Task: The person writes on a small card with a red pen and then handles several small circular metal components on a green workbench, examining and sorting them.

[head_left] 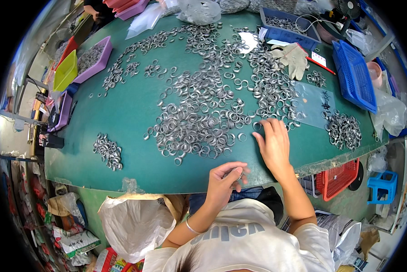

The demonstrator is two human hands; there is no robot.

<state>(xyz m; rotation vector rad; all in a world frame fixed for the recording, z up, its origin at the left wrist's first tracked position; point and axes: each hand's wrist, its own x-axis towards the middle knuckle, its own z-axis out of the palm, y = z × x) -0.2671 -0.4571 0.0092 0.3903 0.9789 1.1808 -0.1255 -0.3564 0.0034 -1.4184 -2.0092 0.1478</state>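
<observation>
Right hand (275, 144) nearer: thumb and index parted, no clasp seen; one grey metal ring (254, 126) lies by the gap between their tips, contact unclear; round, no long axis. Left hand (226, 181) curled, blurred; cannot tell whether it grasps anything.

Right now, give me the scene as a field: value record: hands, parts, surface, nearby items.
left hand: curled, blurred, near table edge; contents unclear
right hand: open, palm down, at near side of scattered rings; contact unclear
parts: many grey metal rings, loosely spread
side piles: left pile, right pile
surface: green table
nearby: pale glove, blue basket
</observation>
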